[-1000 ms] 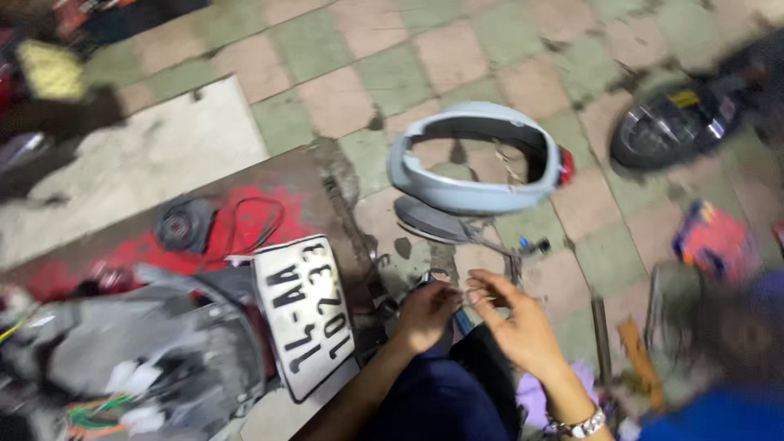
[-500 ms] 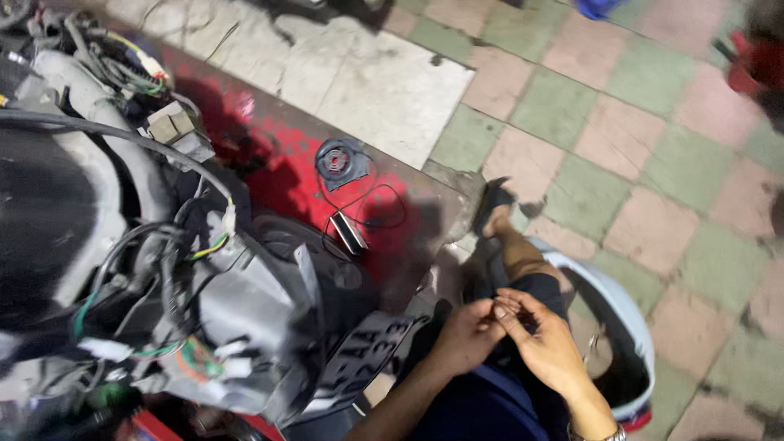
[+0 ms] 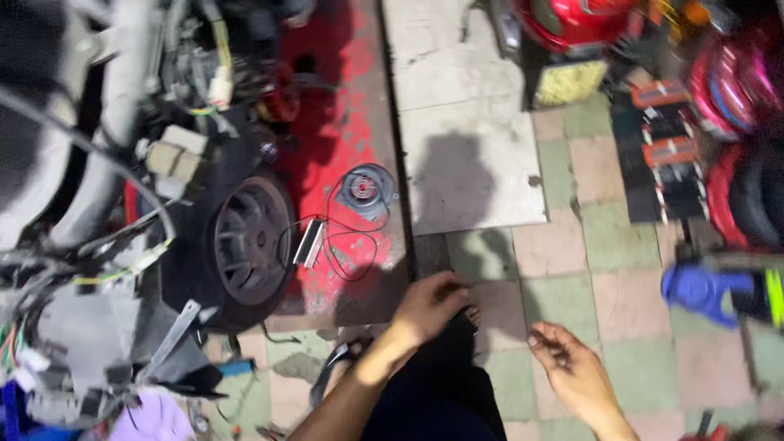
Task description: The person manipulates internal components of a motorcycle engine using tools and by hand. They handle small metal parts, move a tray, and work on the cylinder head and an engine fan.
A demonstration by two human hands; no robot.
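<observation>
My left hand [image 3: 429, 306] rests on my knee in dark trousers [image 3: 445, 384], with its fingers bent over it; whether it holds anything small is hidden. My right hand [image 3: 572, 371] hovers over the tiled floor to the right of the knee, fingers spread and nothing in it. A round grey part with a red centre [image 3: 365, 188] lies on the red-painted ramp [image 3: 343, 106], wired to a small rectangular unit [image 3: 309, 242]. Both lie a little beyond my left hand.
A stripped scooter fills the left side, with its black wheel [image 3: 245, 245], loose wiring and grey panels [image 3: 90, 335]. A pale concrete slab [image 3: 465, 155] lies ahead. Red and pink body parts [image 3: 727, 82] and a blue object [image 3: 702, 290] sit at the right.
The view has swung further along the scooter and the wheel has come into sight. My hands were together working on something small; now they are apart, left on the knee, right open.
</observation>
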